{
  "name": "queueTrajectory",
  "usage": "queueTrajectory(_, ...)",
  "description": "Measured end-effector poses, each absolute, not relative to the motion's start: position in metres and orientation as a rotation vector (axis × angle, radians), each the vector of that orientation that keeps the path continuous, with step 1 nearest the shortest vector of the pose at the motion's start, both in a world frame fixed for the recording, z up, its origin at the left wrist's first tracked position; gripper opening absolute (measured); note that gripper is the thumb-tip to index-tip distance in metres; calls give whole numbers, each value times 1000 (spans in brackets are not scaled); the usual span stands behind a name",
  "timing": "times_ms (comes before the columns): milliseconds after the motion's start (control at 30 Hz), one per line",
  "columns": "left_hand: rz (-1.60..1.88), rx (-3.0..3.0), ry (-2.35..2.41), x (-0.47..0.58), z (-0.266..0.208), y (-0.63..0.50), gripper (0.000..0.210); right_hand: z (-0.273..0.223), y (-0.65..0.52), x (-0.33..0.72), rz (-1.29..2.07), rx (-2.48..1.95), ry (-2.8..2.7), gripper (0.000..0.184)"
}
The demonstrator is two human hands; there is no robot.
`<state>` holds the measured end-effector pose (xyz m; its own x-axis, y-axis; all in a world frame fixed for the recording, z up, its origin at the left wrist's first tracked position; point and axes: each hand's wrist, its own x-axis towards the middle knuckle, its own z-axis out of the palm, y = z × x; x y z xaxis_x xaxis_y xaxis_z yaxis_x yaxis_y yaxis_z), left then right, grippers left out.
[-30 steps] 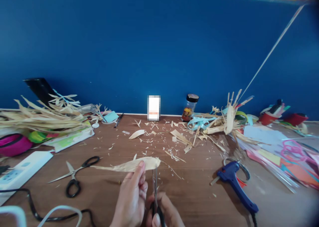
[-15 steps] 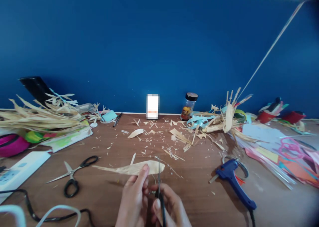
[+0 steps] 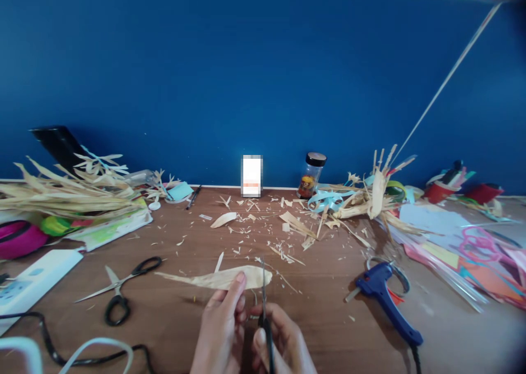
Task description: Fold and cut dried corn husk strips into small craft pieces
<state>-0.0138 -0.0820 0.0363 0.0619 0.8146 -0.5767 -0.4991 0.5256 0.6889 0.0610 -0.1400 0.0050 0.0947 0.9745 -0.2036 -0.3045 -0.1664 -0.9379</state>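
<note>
My left hand [image 3: 224, 322] pinches a pale dried corn husk piece [image 3: 217, 278] between thumb and fingers. The husk's narrow tail points left and its broad rounded end lies to the right. In my right hand [image 3: 283, 335] is a pair of scissors [image 3: 265, 308], its fingers closed round the dark handles. The blades point away from me and cross the husk near its rounded end. Part of the handles is hidden by the hand. A second pair of scissors [image 3: 118, 286] with black handles lies spread on the table at the left.
Husk scraps [image 3: 250, 218] litter the table [image 3: 172, 286]. A blue glue gun [image 3: 388, 303] lies right; a power strip [image 3: 36, 281] and cables are left. Husk bundles [image 3: 69, 190] and a jar [image 3: 311, 177] stand toward the blue partition [image 3: 246, 78]. Papers [image 3: 431, 220] cover the far right.
The scissors in my right hand have shifted very slightly right along the husk's end. My left hand and the husk are almost unmoved.
</note>
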Motion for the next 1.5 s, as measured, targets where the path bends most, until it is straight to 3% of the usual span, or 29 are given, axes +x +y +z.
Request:
queueTrajectory(767,1047,352,1060,-21,29,-79,26,7,-140,78,1345,-1404,-942,45)
queueTrajectory(1033,1132,322,1018,-25,28,-75,25,26,-122,139,423,-2108,-1632,26)
queueTrajectory(1133,1118,324,1035,-24,28,-75,27,32,-114,150,267,-2155,-1774,36)
queueTrajectory(1333,1093,341,1044,-25,28,-75,27,39,-109,162,261,-2011,-2038,57)
queueTrajectory(1400,1079,352,1042,-26,28,-76,27,39,-108,163,184,-2113,-1949,48)
queueTrajectory(1500,1056,353,1049,-26,28,-77,28,37,-106,161,81,-2268,-1816,16)
